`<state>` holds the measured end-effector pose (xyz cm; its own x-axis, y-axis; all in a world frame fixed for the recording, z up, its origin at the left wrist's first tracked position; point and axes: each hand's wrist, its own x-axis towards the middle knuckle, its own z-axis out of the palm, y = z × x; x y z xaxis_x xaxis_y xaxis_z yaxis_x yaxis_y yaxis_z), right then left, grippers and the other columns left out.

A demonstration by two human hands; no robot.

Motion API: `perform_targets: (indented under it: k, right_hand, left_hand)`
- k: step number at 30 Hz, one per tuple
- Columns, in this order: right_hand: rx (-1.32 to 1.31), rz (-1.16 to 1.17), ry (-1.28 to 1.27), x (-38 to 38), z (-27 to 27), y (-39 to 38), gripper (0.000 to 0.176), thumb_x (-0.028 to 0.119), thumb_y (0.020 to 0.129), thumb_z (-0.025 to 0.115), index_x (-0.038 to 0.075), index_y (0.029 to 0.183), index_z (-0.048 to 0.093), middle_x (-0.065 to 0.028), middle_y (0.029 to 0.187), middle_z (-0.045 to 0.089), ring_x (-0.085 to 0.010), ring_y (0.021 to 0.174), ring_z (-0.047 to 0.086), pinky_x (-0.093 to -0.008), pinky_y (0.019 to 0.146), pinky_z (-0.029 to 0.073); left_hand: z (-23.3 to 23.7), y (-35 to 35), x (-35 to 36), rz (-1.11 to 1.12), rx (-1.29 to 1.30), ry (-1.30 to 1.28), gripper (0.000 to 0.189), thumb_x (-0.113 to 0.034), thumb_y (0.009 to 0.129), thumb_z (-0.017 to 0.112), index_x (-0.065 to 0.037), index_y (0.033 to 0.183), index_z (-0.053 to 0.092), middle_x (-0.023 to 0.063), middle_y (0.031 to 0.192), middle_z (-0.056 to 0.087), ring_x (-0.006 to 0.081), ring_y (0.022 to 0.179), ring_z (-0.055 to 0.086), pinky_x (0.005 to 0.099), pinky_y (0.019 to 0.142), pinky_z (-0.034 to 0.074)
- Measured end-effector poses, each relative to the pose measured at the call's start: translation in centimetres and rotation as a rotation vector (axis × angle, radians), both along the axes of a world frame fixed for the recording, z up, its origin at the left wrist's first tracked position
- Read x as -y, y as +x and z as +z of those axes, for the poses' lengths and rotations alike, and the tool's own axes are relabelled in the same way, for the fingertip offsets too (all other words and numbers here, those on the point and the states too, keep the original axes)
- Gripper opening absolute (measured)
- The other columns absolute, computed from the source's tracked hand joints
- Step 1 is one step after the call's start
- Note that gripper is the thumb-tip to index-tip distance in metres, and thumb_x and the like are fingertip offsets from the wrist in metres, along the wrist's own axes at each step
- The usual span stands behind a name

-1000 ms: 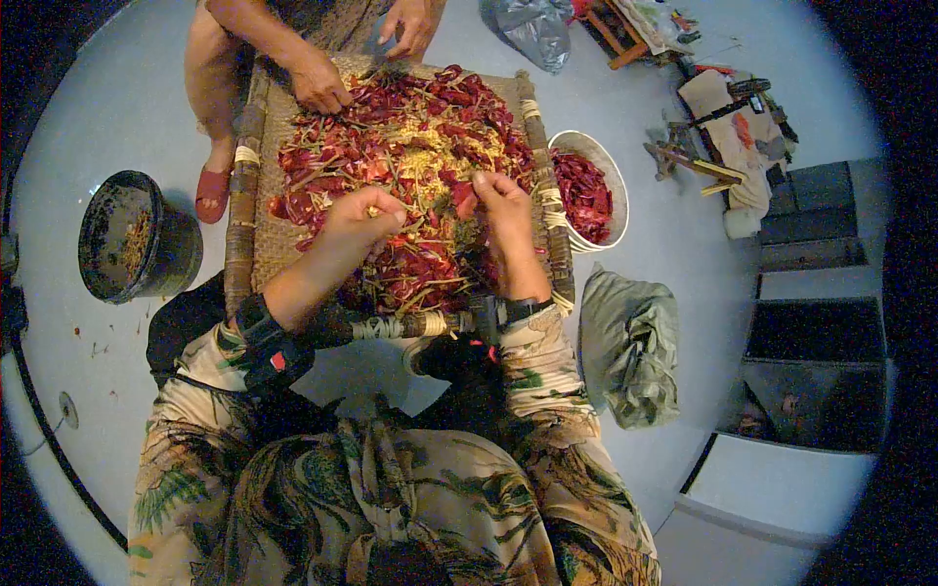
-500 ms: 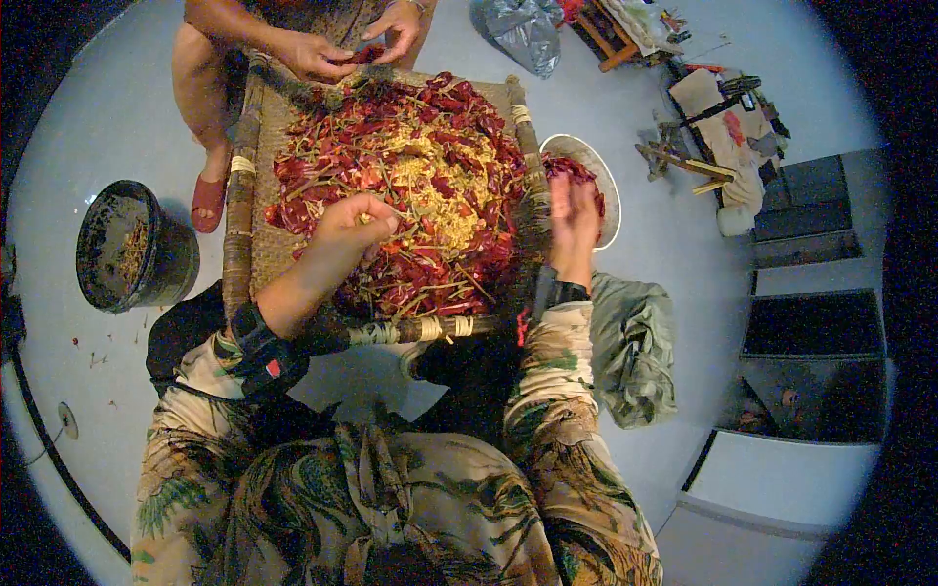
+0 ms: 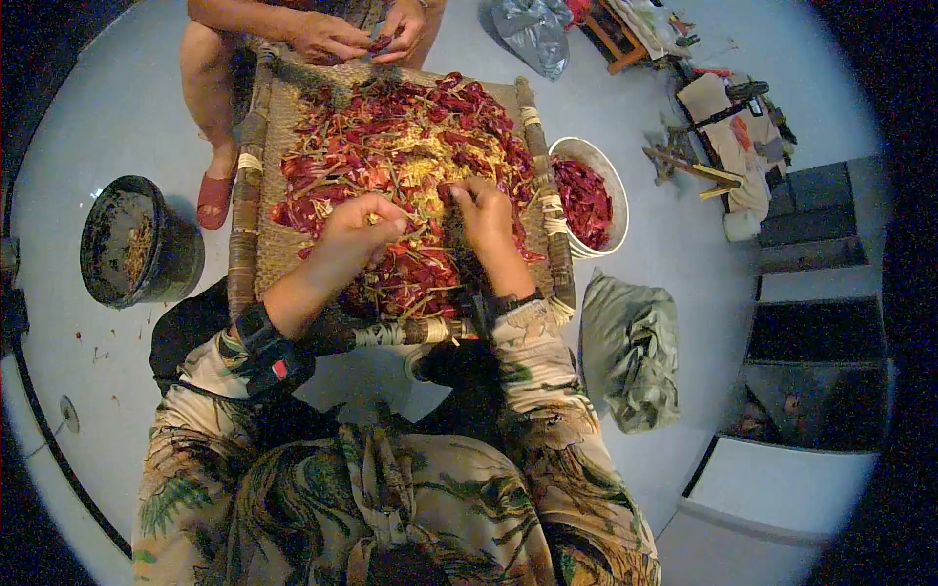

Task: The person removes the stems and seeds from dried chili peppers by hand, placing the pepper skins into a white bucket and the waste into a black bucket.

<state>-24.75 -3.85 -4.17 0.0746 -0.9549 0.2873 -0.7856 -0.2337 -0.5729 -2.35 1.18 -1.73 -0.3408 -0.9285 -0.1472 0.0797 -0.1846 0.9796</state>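
Head view, seated person, leaf-patterned sleeves nearest the camera.

- Left hand: fingers curled shut, thumb pressed to forefinger, knuckles up. It rests on the near left part of the heap. What it pinches is too small to tell.
- Right hand: just beside the left, fingers bent down, tips pushed into the heap near its middle. Cannot tell whether they grip a pod.
- Heap of dried red chilli pods, mixed with yellow seeds and pale stems: covers most of the rectangular woven tray with bound bamboo rails, both hands on its near half.
- Round white bowl of red chilli pieces: on the floor, touching the tray's right rail, beyond the right hand.
- Crumpled grey-green cloth sack: on the floor right of the person, near the bowl.
- Round black bucket with brownish scraps inside: on the floor left of the tray, apart from it.
- Far edge: a second person's two hands close together over the tray's far rail, holding a red pod between them; a red sandal sits beside the left rail.
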Motion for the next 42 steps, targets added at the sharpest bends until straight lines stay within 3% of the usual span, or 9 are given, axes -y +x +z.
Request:
perform_targets:
  k: [2,5,8,14,17,20,23,29,42]
  right_hand:
    - [0.064,0.078,0.002,-1.2,2.4,1.0,0.014,0.016,0.080,0.061,0.003,0.083,0.064,-0.0168,0.082,0.063,-0.0349,0.077,0.061,-0.0407,0.069,0.048]
    - [0.051,0.198,-0.010,-2.5,4.8,2.0,0.014,0.015,0.081,0.059,0.002,0.082,0.063,-0.0158,0.082,0.063,-0.0346,0.077,0.060,-0.0405,0.069,0.047]
    - [0.051,0.300,-0.026,-3.5,6.3,2.7,0.014,0.015,0.082,0.059,0.001,0.083,0.063,-0.0151,0.082,0.062,-0.0335,0.078,0.059,-0.0394,0.070,0.047]
    - [0.160,0.465,0.094,-4.3,7.7,3.6,0.016,0.015,0.081,0.059,0.002,0.090,0.063,-0.0131,0.082,0.063,-0.0300,0.079,0.061,-0.0360,0.072,0.047]
    - [0.451,0.296,0.243,-4.6,7.7,3.7,0.027,0.017,0.081,0.061,0.003,0.104,0.059,-0.0119,0.090,0.063,-0.0234,0.086,0.061,-0.0331,0.079,0.046]
    - [0.321,0.397,-0.007,-3.8,7.2,3.2,0.041,0.020,0.082,0.063,0.002,0.118,0.051,-0.0110,0.102,0.060,-0.0178,0.096,0.057,-0.0305,0.085,0.043]
    - [0.416,0.501,0.270,-4.3,6.5,3.4,0.044,0.020,0.084,0.062,0.001,0.121,0.048,-0.0121,0.113,0.056,-0.0165,0.103,0.053,-0.0296,0.088,0.041]
    - [0.569,0.496,0.501,-4.3,6.7,3.8,0.040,0.021,0.087,0.057,-0.001,0.120,0.049,-0.0131,0.109,0.059,-0.0201,0.100,0.056,-0.0301,0.087,0.042]
    - [0.400,0.481,0.317,-4.6,6.3,4.4,0.034,0.020,0.088,0.054,-0.001,0.114,0.052,-0.0183,0.105,0.060,-0.0296,0.099,0.058,-0.0346,0.084,0.044]
  left_hand:
    - [-0.7,-0.1,0.1,0.028,0.004,-0.055,0.009,-0.017,0.082,0.060,-0.008,0.083,0.057,-0.0028,0.076,0.055,0.0069,0.072,0.051,0.0211,0.066,0.042]
    - [-1.5,-0.4,0.3,0.063,0.006,-0.191,0.011,-0.013,0.082,0.061,-0.007,0.089,0.057,-0.0021,0.069,0.053,0.0059,0.056,0.046,0.0212,0.049,0.037]
    - [-0.8,-1.0,0.3,0.188,0.134,-0.480,0.021,-0.010,0.078,0.063,-0.003,0.097,0.057,0.0027,0.073,0.055,0.0114,0.062,0.050,0.0254,0.056,0.042]
    - [1.0,-1.0,-0.3,0.112,0.313,-0.603,0.032,-0.008,0.075,0.068,-0.003,0.104,0.056,0.0077,0.075,0.055,0.0154,0.066,0.051,0.0284,0.061,0.044]
    - [1.1,-1.0,-0.3,0.108,0.326,-0.488,0.031,-0.008,0.075,0.068,-0.003,0.104,0.056,0.0059,0.074,0.053,0.0130,0.066,0.050,0.0264,0.061,0.043]
    - [1.8,-0.9,-0.5,0.120,0.227,-0.388,0.031,-0.009,0.076,0.068,-0.004,0.104,0.057,0.0031,0.073,0.051,0.0102,0.067,0.048,0.0247,0.061,0.041]
    - [2.2,-0.7,-0.5,0.112,0.133,-0.377,0.029,-0.010,0.078,0.067,-0.003,0.104,0.057,0.0007,0.075,0.051,0.0087,0.068,0.047,0.0236,0.062,0.040]
    - [4.2,0.0,-0.8,0.114,-0.025,-0.250,0.031,-0.018,0.080,0.065,-0.004,0.106,0.057,-0.0006,0.084,0.053,0.0085,0.079,0.050,0.0227,0.072,0.042]
    - [4.0,0.6,0.1,0.272,0.261,-0.678,0.013,-0.010,0.076,0.064,-0.001,0.082,0.057,0.0077,0.079,0.054,0.0208,0.077,0.054,0.0295,0.068,0.043]
